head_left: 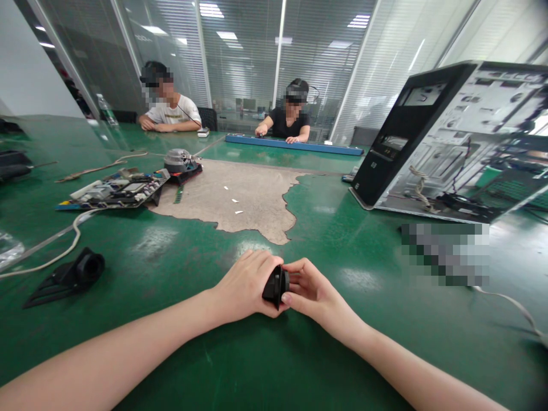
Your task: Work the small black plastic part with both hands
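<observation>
A small black part point(276, 285) sits between two hands, low in the middle of the view, just above the green table point(265, 365). The left hand point(245, 285) is curled over it, with its fingers wrapped around the top and its thumb under it. The right hand point(309, 290) pinches the other side of the part with its fingertips pressed close together. Both hands touch the part and almost touch each other. Past the hands, the green top is worn away in a big tan patch point(240, 197). To the left lies a black plastic piece with a round tube point(71, 275), near a pale cable point(60, 248). Farther back on the left is a circuit board point(117, 189), and just beside it a round grey fan part point(180, 161). To the right stands an open computer case point(449, 142) with wires inside. At the far end of the table sit two other people: one in a white shirt point(171, 111) and one in a black shirt point(290, 120), whose hands rest on a long blue bar point(295, 145).
</observation>
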The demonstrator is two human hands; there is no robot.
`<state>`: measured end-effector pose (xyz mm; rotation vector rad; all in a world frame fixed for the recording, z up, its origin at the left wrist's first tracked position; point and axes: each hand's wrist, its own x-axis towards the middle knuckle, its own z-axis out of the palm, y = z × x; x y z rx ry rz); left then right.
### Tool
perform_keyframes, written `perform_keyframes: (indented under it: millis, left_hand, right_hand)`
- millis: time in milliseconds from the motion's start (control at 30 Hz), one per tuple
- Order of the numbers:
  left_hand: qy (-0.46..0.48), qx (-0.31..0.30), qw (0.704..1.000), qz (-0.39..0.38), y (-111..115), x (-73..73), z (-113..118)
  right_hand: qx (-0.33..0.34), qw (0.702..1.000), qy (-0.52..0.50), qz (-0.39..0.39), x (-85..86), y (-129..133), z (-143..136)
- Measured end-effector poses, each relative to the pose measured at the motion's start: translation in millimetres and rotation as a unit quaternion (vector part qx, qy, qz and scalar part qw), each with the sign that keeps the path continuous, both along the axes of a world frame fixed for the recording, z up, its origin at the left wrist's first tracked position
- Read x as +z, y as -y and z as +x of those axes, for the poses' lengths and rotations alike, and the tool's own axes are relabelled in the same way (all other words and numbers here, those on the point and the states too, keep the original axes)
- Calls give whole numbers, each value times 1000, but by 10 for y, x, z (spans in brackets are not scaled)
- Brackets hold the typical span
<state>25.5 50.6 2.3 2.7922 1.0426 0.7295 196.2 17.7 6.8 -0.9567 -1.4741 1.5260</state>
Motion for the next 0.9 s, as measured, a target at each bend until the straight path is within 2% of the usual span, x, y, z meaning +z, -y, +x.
perform_keyframes:
  millis: [100,367,500,733,900]
  left_hand:
    - [-2,0,1000,-2,4,4,-5]
    - [14,-6,1000,-4,-10,-6,4]
    - [12,-5,1000,-3,-8,-7,1]
    - [7,-2,1000,2,-1,-1,-2]
    - [15,-2,1000,-4,-6,-9,11]
  right_hand:
    - [-4,1000,-6,20,-9,17,0]
    - [-24,1000,-16,-1,-21,-12,-9]
    - [-10,1000,-3,-17,0,-19,-4]
    - [6,1000,-26,12,-30,14,12]
    - [-12,999,-30,1,-20,1,-2]
